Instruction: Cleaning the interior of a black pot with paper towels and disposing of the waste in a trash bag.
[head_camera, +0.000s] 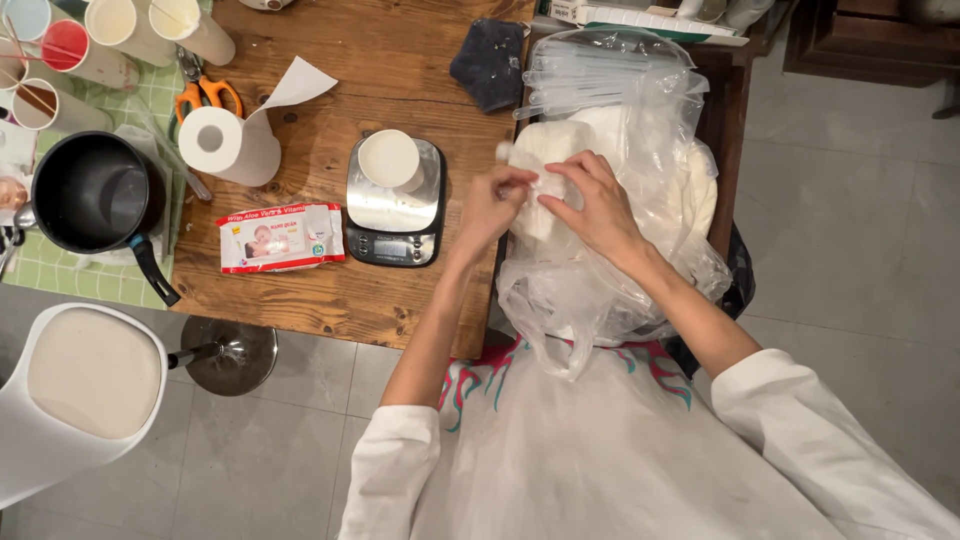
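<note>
Both hands on small white piece (548, 188) over clear bag (640, 250), 3 o'clock of scale (395, 205). Left hand (492, 205) grip pinching it, right hand (598, 205) too. Cup (389, 159) on scale looks empty; portioning barely begun.

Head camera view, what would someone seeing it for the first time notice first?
First, the two hands, left hand and right hand, meeting over a big clear plastic bag of white material at the table's right edge, pinching a small white piece between them. Next, the kitchen scale with a white cup on it, just left of the hands. Further left sit a paper towel roll and a black saucepan.
</note>
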